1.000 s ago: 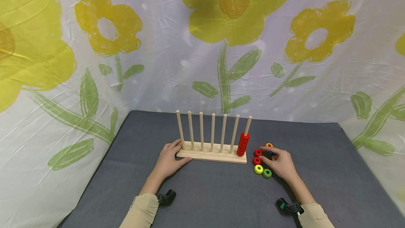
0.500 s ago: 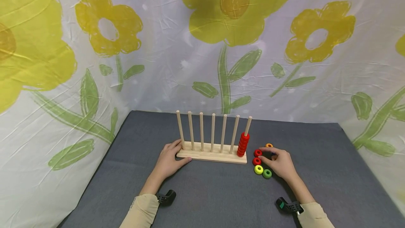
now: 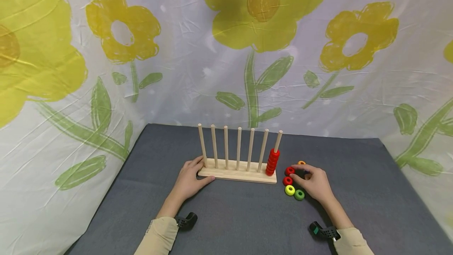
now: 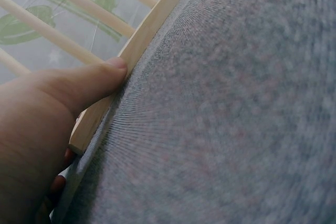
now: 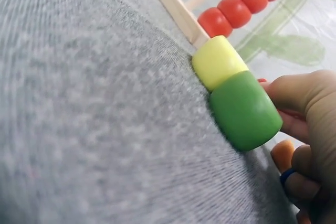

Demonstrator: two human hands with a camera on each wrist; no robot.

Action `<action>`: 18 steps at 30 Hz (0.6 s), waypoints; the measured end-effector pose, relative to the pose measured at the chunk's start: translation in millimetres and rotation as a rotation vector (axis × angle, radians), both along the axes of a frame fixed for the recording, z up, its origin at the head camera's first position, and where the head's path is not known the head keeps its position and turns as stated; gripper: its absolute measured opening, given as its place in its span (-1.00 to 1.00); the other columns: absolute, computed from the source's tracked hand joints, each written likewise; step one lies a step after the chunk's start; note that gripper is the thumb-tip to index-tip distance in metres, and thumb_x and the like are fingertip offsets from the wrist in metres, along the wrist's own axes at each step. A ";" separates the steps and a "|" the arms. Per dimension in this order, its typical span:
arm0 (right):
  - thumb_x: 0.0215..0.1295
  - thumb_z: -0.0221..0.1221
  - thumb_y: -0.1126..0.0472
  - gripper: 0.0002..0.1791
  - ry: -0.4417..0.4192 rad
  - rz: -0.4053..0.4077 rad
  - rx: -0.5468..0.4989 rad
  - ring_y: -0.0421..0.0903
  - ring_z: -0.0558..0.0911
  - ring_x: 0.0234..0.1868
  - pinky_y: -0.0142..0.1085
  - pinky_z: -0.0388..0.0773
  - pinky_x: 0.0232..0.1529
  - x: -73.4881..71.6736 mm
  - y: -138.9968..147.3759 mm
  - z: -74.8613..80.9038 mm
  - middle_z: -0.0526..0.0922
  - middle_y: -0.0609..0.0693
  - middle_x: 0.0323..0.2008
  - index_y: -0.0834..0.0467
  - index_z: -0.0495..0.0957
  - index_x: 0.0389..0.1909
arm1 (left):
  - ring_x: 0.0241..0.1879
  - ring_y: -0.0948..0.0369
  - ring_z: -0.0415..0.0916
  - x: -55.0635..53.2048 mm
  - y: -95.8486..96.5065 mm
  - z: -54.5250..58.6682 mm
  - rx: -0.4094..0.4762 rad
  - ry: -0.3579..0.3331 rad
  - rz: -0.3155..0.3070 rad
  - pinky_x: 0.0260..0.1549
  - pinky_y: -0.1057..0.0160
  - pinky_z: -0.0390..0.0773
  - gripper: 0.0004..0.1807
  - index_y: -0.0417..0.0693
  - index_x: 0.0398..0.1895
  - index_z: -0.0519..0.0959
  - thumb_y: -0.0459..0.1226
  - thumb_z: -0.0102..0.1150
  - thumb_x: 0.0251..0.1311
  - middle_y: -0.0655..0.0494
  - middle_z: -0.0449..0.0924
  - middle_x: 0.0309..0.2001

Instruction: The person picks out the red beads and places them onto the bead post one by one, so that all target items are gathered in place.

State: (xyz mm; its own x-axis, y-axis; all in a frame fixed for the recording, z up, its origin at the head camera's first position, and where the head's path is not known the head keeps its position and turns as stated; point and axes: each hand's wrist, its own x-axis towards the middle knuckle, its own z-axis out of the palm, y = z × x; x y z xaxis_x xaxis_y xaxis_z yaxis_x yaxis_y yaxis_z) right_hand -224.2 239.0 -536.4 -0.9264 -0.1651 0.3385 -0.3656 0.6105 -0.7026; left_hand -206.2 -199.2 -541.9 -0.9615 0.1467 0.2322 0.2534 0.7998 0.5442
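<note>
A wooden peg rack [image 3: 236, 173] with several upright pegs stands on the dark cloth. Red beads [image 3: 272, 162] are stacked on its rightmost peg. My left hand [image 3: 188, 178] grips the rack's left end, thumb along the front edge in the left wrist view and fingers round the back. On the right, my right hand [image 3: 313, 182] pinches a red bead [image 3: 289, 171] at thumb and index fingertips, low by the table. Close by lie another red bead [image 3: 287, 181], a yellow bead [image 5: 218, 62] and a green bead [image 5: 245, 111]. An orange bead [image 3: 301, 163] is partly hidden behind the hand.
A dark grey cloth [image 3: 233, 215] covers the table. Behind it hangs a pale curtain [image 3: 184, 50] printed with yellow flowers. Something small and blue [image 5: 286, 176] shows beside the right fingers; its kind is unclear.
</note>
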 end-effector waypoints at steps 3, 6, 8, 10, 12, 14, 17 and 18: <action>0.19 0.49 0.19 -0.70 0.017 0.000 -0.008 -0.34 0.06 -0.78 -0.37 0.05 -0.77 0.6 -0.6 2.7 0.27 -0.20 -0.76 0.11 0.77 -0.05 | 0.30 -0.10 0.27 0.0 0.0 0.0 0.001 -0.001 -0.001 0.22 -0.22 0.29 -0.11 -0.21 0.45 0.40 0.10 0.43 0.18 -0.10 0.29 0.46; 0.19 0.49 0.21 -0.71 0.042 -0.005 -0.008 -0.33 0.09 -0.77 -0.37 0.07 -0.76 0.7 -1.2 6.2 0.58 -0.08 -0.55 0.12 0.77 -0.06 | 0.30 -0.10 0.27 -0.1 -0.3 -0.1 0.003 -0.004 -0.002 0.22 -0.22 0.29 -0.11 -0.21 0.46 0.40 0.10 0.43 0.18 -0.10 0.29 0.46; 0.18 0.50 0.21 -0.71 0.061 -0.010 -0.001 -0.32 0.11 -0.76 -0.36 0.09 -0.75 0.1 -1.7 9.3 0.68 -0.03 -0.38 0.11 0.77 -0.06 | 0.30 -0.10 0.26 -0.6 -0.7 -0.8 0.002 -0.002 -0.004 0.22 -0.23 0.29 -0.10 -0.21 0.46 0.40 0.11 0.42 0.18 -0.10 0.29 0.46; 0.18 0.50 0.20 -0.70 0.068 -0.015 0.003 -0.31 0.11 -0.76 -0.36 0.08 -0.75 0.1 -2.4 13.2 0.64 -0.03 -0.47 0.09 0.77 -0.05 | 0.31 -0.10 0.26 -1.0 -0.9 -0.8 0.004 -0.002 -0.005 0.23 -0.23 0.28 -0.10 -0.21 0.46 0.40 0.11 0.42 0.19 -0.10 0.29 0.46; 0.18 0.50 0.18 -0.68 0.075 -0.017 0.011 -0.30 0.12 -0.76 -0.35 0.09 -0.76 0.3 -3.1 17.2 0.50 -0.09 -0.64 0.08 0.76 -0.04 | 0.31 -0.10 0.25 -1.1 -1.1 -0.8 0.005 -0.003 -0.006 0.23 -0.23 0.28 -0.10 -0.21 0.46 0.39 0.12 0.42 0.19 -0.10 0.29 0.46; 0.18 0.50 0.16 -0.68 0.083 -0.020 0.016 -0.28 0.12 -0.77 -0.35 0.09 -0.77 0.8 -3.7 20.9 0.31 -0.13 -0.75 0.06 0.76 -0.03 | 0.31 -0.11 0.25 -1.0 -1.2 -0.5 0.007 -0.005 -0.008 0.23 -0.23 0.28 -0.10 -0.21 0.46 0.39 0.11 0.42 0.18 -0.10 0.28 0.46; 0.19 0.50 0.16 -0.68 0.104 -0.019 0.019 -0.27 0.13 -0.77 -0.34 0.11 -0.77 2.0 -5.2 27.2 0.25 -0.16 -0.78 0.05 0.76 -0.02 | 0.31 -0.11 0.25 -0.6 -1.2 -0.3 0.003 -0.009 -0.008 0.23 -0.23 0.27 -0.09 -0.20 0.47 0.38 0.12 0.43 0.18 -0.10 0.28 0.47; 0.19 0.50 0.16 -0.68 0.112 -0.018 0.016 -0.27 0.14 -0.77 -0.34 0.12 -0.77 2.5 -6.0 29.5 0.27 -0.15 -0.77 0.05 0.76 -0.02 | 0.31 -0.11 0.25 -0.6 -1.2 -0.4 0.002 -0.008 -0.008 0.23 -0.23 0.27 -0.09 -0.20 0.47 0.38 0.12 0.42 0.18 -0.10 0.28 0.47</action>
State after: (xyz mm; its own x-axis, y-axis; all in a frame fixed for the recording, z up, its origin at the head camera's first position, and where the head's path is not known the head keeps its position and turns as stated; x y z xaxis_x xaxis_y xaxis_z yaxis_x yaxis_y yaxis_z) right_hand -221.7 233.1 -506.9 -0.8860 -0.1546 0.4372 -0.4296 0.6286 -0.6484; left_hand -206.9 -200.4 -542.3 -0.9621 0.1542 0.2248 0.2556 0.7966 0.5478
